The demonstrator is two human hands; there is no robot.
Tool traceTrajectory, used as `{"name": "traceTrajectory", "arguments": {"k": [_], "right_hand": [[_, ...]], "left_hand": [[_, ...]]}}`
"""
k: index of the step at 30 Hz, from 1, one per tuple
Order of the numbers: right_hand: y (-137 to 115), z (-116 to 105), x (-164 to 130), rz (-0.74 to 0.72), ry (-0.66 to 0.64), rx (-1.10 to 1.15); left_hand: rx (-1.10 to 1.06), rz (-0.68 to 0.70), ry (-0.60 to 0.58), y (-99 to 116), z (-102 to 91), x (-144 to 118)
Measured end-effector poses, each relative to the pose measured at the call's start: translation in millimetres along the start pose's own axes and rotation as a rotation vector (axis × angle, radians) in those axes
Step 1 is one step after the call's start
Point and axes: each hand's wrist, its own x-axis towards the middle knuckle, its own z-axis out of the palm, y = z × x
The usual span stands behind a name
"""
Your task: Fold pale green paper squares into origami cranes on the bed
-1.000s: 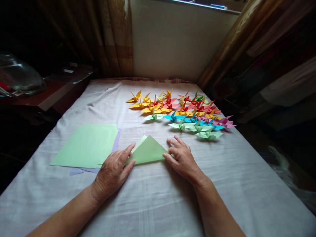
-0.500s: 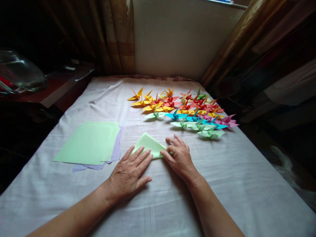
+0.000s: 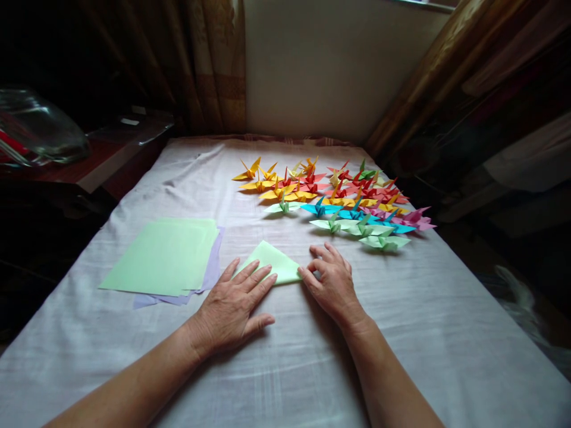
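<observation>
A light green sheet of origami paper (image 3: 279, 261), folded into a triangle, lies on the white cloth in front of me. Its peak points away from me. My left hand (image 3: 236, 303) rests flat over the left part of it, fingers stretched out and spread, covering that corner. At the right corner is my right hand (image 3: 331, 282), thumb and index finger together on the paper's tip, other fingers loosely curled. Left of my hands lies a stack of light green paper (image 3: 158, 255), with purple sheets (image 3: 213, 261) sticking out beneath.
Several rows of folded paper cranes (image 3: 319, 209) in yellow, red, blue, pink and green stand at the back right of the cloth-covered table (image 3: 401, 356). A glass jar (image 3: 49, 128) lies on a brown side surface (image 3: 100, 163) at the left. Curtains (image 3: 214, 65) hang behind.
My right hand has slid slightly right, from over the triangle's right part to its corner tip. My left hand stays spread on the paper. The view has shifted slightly.
</observation>
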Motion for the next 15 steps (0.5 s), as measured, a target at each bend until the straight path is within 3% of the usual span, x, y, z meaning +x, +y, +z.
{"name": "traceTrajectory", "arguments": {"k": [15], "right_hand": [[-5.1, 1.7, 0.6, 0.043, 0.019, 0.02]], "left_hand": [[-0.028, -0.033, -0.026, -2.8, 1.4, 0.8]]}}
